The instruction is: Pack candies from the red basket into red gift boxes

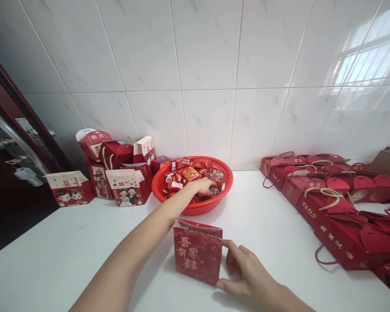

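Note:
A red plastic basket (192, 209) full of wrapped sweets stands near the wall. My left hand (205, 186) reaches into it, its fingers down among the sweets (190, 173); what its fingertips hold, if anything, is hidden. In front of the basket, a red paper box (197, 255) with gold characters stands upright, its top flaps partly apart. My right hand (247, 271) is at the box's right side, its index finger and thumb apart and touching the edge.
Several red boxes (128, 195) with cartoon couples stand at the left. Rows of closed red boxes (331, 216) with cord handles fill the right side. A brown carton (388, 162) sits behind them, against the tiled wall.

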### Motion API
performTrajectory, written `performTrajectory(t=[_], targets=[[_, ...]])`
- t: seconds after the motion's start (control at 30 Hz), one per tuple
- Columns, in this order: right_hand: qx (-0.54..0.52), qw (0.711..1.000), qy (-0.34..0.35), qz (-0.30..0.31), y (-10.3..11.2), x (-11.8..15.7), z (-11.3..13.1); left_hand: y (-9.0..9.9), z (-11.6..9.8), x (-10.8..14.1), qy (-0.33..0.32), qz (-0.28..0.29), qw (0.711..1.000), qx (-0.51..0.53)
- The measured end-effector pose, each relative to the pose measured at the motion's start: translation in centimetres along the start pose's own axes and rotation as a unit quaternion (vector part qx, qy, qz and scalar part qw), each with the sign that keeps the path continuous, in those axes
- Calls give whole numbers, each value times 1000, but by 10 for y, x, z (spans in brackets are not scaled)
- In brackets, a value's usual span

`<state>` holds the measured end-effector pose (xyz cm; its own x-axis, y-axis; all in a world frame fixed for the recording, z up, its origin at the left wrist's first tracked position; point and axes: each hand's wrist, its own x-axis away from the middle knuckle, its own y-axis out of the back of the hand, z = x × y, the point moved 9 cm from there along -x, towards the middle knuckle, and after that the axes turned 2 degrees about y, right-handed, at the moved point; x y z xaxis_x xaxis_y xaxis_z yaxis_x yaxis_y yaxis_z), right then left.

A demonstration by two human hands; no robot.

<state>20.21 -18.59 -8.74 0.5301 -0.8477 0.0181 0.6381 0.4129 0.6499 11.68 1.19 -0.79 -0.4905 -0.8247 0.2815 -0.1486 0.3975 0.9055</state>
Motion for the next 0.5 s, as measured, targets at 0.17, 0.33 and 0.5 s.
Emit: performTrajectory(t=[0.17,0.33,0.5], targets=[[-9,1000,8,-3,0,-2,1,-2,2,4,29,20,999,9],[-3,1000,16,-13,0,-3,1,-4,0,3,24,17,999,-20],[0,999,30,-13,-1,-4,-1,1,10,2,37,-23,998,53]])
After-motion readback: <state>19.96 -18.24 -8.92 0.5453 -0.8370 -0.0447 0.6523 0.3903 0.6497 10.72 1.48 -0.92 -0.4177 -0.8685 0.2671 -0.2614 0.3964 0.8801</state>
